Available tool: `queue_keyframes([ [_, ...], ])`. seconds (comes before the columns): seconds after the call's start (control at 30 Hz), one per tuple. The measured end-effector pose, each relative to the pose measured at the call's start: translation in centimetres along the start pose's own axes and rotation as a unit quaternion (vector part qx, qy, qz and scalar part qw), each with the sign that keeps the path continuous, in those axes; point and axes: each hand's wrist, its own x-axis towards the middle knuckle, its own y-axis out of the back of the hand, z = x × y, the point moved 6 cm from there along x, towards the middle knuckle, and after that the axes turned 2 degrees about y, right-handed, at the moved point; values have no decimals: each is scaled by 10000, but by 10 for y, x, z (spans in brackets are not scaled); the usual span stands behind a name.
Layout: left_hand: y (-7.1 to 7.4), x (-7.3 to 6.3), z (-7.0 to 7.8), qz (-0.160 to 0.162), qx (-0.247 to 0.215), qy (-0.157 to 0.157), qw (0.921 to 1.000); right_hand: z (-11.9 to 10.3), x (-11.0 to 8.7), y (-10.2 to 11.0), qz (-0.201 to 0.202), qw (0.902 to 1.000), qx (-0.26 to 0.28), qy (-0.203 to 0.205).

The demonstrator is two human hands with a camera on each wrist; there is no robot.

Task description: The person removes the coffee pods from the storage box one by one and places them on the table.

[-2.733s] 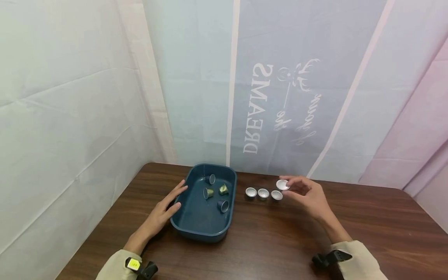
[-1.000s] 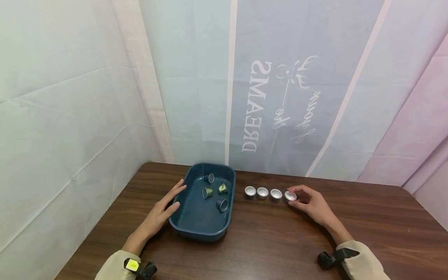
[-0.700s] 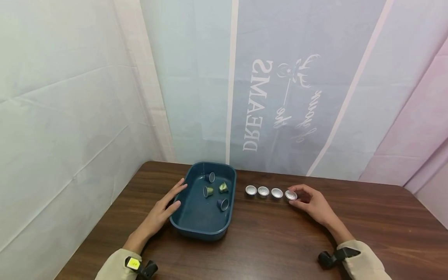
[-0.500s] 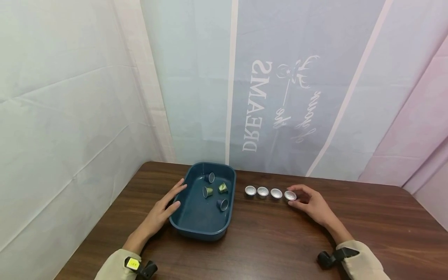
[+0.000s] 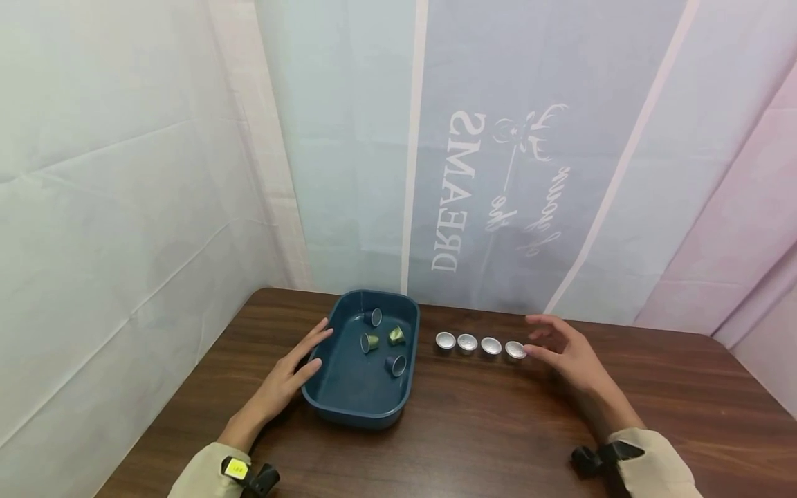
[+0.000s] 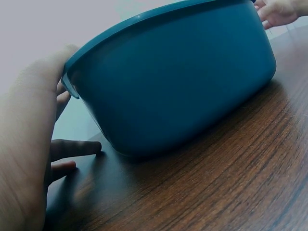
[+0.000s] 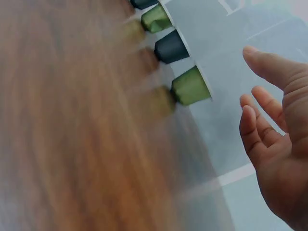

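Note:
Several coffee capsules stand lid-up in a row on the table, right of a blue plastic bin [image 5: 358, 398]. At the row's right end is a green coffee capsule [image 7: 191, 87], with a dark capsule [image 7: 172, 47] beside it. My right hand [image 5: 575, 356] is just right of the end capsule, thumb and fingers spread apart; in the right wrist view a gap separates it from the capsules. My left hand [image 5: 280, 387] lies along the bin's left side, fingers extended and touching its rim. Inside the bin, green capsules [image 5: 369, 342] and dark blue capsules [image 5: 396, 365] lie loose.
The brown wooden table [image 5: 473, 429] ends at its back edge against a hanging printed cloth [image 5: 498, 207]. Another pale cloth [image 5: 124, 242] hangs along the left side. The bin's walls rise above the tabletop.
The right hand lowered a capsule to the row's right end, then let go and drew back to the right. The left hand and bin have stayed in place.

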Motion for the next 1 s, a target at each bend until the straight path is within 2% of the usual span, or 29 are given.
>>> queue_keyframes([
  [0.07,0,0,-1,-13,52,-11,10000,-8,2,3,68,10000,4,66],
  [0.2,0,-1,-3,-19,120,51,9999,-30,12,-6,10,9980,486,408],
  [0.3,-1,-2,-4,-20,133,84,9999,-49,22,-26,-220,9927,954,698],
  [0.37,-1,-2,-5,-15,144,94,9999,-62,28,-44,-462,9897,1126,749],
  [0.53,-3,-2,-7,-21,118,103,9999,-97,39,-86,-1018,9837,1269,764],
  [0.67,-4,-2,-7,-43,64,76,9999,-122,46,-110,-1248,9788,1402,824],
  [0.83,-3,-2,-6,-18,27,34,10000,-136,57,-131,-1511,9728,1516,890],
  [1.0,-2,-1,-6,-33,5,48,10000,-137,69,-148,-1746,9710,1390,863],
])
